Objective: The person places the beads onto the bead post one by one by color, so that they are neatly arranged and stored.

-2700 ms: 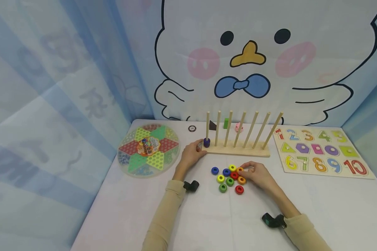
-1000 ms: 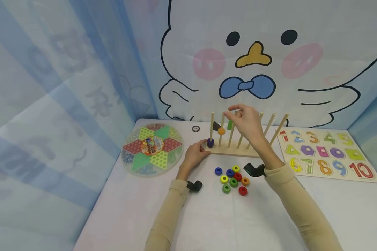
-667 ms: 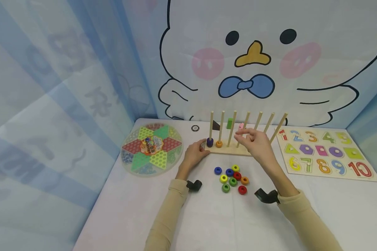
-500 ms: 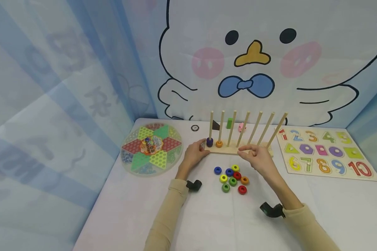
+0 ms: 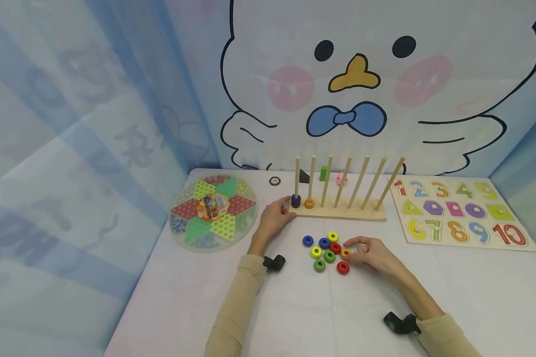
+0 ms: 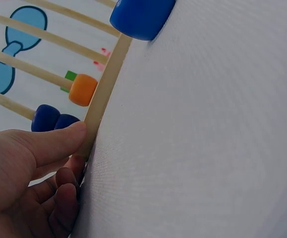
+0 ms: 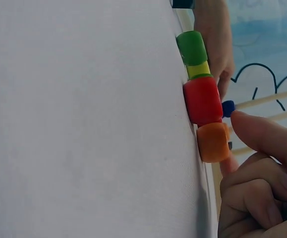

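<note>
A wooden rack [image 5: 339, 213] with several upright pegs stands at the back of the table. My left hand [image 5: 274, 217] grips its left end; in the left wrist view the thumb [image 6: 59, 144] presses the base's edge and the fingers curl below. Two dark blue beads [image 5: 296, 201] sit stacked on the leftmost peg, and one orange bead [image 5: 309, 203] on the second. My right hand [image 5: 375, 254] is at a loose orange bead [image 5: 346, 253], thumb and index finger spread around it. In the right wrist view the thumb [image 7: 257, 129] appears apart from this bead [image 7: 213, 143].
Loose beads lie before the rack: red [image 5: 343, 267], green [image 5: 319, 265], yellow [image 5: 315, 252] and blue [image 5: 307, 241]. A round star-pattern board [image 5: 196, 238] lies left, a number puzzle board [image 5: 464, 213] right. Small items, including a green block [image 5: 323, 173], stand behind the rack.
The right hand let an orange bead drop down the second peg, then came back down and forward to the loose beads. The left hand has stayed on the rack's end.
</note>
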Motion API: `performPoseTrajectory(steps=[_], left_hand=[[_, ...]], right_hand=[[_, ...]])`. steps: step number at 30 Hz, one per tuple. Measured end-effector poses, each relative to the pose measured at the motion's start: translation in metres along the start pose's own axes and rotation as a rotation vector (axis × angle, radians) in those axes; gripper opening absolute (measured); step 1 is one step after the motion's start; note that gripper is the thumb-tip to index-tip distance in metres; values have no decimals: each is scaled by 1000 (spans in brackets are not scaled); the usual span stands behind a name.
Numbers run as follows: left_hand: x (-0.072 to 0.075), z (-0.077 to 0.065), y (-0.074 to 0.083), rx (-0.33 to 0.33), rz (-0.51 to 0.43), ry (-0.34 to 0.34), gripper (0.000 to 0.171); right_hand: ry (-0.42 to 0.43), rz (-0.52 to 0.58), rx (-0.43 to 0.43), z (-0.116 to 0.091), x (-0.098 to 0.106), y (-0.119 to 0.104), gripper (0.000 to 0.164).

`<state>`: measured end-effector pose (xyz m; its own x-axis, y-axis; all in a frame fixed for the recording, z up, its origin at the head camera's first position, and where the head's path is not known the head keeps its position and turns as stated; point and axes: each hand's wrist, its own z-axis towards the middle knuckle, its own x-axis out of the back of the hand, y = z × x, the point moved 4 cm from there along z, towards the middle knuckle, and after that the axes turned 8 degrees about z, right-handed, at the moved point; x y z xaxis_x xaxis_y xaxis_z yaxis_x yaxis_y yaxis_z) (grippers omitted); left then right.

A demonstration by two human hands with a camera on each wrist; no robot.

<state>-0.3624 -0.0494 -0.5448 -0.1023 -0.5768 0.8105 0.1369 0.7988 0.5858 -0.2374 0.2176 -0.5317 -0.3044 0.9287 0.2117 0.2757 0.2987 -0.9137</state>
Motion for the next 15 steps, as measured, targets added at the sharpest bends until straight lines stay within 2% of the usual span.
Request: performPoseTrajectory(steps=[4,10,15], left_hand=[[1,1,0,0,0,-2,60],[3,-1,2,-2,-6,-7,60],[4,-3,3,-2,-6,-9,59]], right_hand=[[-26,10,-7,-2,-2,5,50],[22,-14,-9,-1,-3,8,51],[38,-52,22,0,-4,-7,47]])
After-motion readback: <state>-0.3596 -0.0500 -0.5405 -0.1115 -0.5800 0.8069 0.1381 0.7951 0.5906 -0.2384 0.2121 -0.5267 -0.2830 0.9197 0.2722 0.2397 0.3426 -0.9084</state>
